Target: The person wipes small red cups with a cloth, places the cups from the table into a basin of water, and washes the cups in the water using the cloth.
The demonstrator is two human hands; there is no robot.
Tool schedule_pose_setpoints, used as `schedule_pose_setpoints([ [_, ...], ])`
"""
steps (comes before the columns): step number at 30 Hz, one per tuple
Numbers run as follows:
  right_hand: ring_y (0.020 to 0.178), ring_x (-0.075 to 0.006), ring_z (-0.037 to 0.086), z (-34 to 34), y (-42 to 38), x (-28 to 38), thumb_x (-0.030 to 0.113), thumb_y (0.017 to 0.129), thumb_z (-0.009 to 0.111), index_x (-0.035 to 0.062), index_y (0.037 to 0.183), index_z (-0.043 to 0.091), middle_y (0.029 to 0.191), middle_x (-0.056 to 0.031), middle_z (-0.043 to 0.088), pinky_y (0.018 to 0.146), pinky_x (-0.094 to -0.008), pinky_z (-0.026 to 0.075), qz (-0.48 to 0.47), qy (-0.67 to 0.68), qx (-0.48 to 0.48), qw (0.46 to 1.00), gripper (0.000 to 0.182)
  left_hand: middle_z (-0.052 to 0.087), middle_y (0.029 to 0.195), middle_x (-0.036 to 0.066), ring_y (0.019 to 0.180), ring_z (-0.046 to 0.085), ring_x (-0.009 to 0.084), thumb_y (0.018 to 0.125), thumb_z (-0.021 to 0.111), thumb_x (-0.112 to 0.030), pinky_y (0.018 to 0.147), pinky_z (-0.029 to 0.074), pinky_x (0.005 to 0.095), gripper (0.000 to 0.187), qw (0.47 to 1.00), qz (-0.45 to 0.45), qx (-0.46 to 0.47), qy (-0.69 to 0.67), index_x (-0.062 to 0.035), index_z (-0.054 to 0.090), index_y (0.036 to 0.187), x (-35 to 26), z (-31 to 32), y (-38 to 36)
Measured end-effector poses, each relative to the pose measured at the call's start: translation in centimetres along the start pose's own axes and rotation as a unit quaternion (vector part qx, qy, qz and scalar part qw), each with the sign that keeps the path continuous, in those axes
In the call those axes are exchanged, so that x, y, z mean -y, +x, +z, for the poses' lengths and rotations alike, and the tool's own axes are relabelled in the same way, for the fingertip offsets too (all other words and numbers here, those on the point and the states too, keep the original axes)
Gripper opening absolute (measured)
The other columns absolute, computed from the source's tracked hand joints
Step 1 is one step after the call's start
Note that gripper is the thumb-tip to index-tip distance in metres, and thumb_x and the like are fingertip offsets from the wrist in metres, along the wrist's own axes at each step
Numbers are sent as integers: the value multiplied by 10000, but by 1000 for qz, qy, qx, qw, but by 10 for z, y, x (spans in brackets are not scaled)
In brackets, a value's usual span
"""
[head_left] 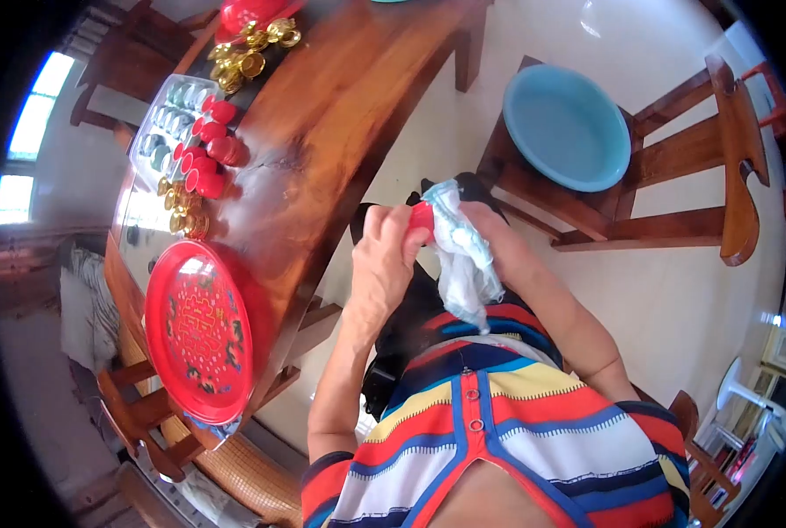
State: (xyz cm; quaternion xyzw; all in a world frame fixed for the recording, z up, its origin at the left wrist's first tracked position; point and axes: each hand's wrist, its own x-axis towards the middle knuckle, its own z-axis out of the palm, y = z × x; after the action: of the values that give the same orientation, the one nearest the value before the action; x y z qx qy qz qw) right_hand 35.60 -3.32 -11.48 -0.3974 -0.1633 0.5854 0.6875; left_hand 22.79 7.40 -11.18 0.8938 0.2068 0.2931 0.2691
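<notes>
My left hand is closed around a small red cup, which is partly hidden by the fingers and a cloth. My right hand grips a white and pale blue cloth against the cup's right side; its fingers are mostly behind the cloth. The cloth's loose end hangs down in front of my striped shirt. Both hands are above my lap, to the right of the wooden table.
On the table stand a red patterned tray, several red cups, gold cups and a clear box of small cups. A blue basin rests on a wooden chair to the right.
</notes>
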Motion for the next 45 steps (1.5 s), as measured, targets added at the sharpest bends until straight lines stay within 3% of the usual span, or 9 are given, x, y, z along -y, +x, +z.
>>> schedule_pose_setpoints([
  [2,646,-78,528,-12,10,-7,272,878,528,33,888,608,728,15,562,598,-214,430,-7,-45,-13,999,253,536,839,150,679,585,255,907,508,-206,570,470,324,236,997,72,21,29,-18,489,1048,2,4,0],
  [10,926,-272,488,-12,17,-1,107,778,570,-16,914,568,983,-136,480,808,-307,396,-285,-387,21,877,183,573,630,40,407,518,113,926,321,-508,300,388,220,515,662,-474,125,-567,-40,535,956,-7,-9,29],
  [13,882,-268,470,-20,17,-7,89,813,527,-22,905,547,948,-121,458,766,-299,391,-378,-496,20,781,145,541,552,27,392,500,110,940,334,-456,295,361,225,498,741,-486,151,-438,-28,572,855,-2,2,21],
  [18,787,-189,494,-29,17,-25,151,873,493,-5,890,556,851,-96,494,715,-290,404,-278,-371,-65,883,170,544,584,41,428,501,117,945,440,-287,381,387,246,304,925,-309,61,-213,-8,558,920,-11,23,13],
  [20,661,-99,482,-33,12,-24,188,904,464,27,846,572,709,-9,516,620,-257,414,-62,-132,-84,986,202,585,708,103,504,547,144,880,561,-200,432,438,283,244,996,55,33,60,17,534,990,-1,28,10],
  [24,695,-106,511,-45,17,-22,153,885,469,19,848,594,737,-19,547,637,-260,415,36,-109,-74,991,187,553,668,53,526,567,123,934,469,-260,405,450,249,260,957,-177,139,-184,-15,513,1011,1,29,5],
  [29,850,-228,499,-33,18,-15,83,812,534,-23,867,569,876,-108,511,781,-294,389,-250,-352,-8,902,124,596,667,91,433,560,153,941,385,-400,322,419,217,383,602,-491,177,-604,-39,514,960,5,13,17],
  [39,913,-192,520,-39,13,9,113,785,613,18,981,543,942,-77,501,812,-282,407,-141,-261,-31,954,229,563,590,120,299,404,107,913,378,-497,240,304,178,515,555,-527,198,-612,-18,558,851,21,9,6],
  [45,873,-317,540,-23,16,19,163,661,691,37,886,502,929,-125,534,736,-375,454,-295,-586,57,752,319,558,575,123,294,413,123,922,384,-416,243,278,195,392,637,-526,253,-503,-58,540,960,4,6,7],
])
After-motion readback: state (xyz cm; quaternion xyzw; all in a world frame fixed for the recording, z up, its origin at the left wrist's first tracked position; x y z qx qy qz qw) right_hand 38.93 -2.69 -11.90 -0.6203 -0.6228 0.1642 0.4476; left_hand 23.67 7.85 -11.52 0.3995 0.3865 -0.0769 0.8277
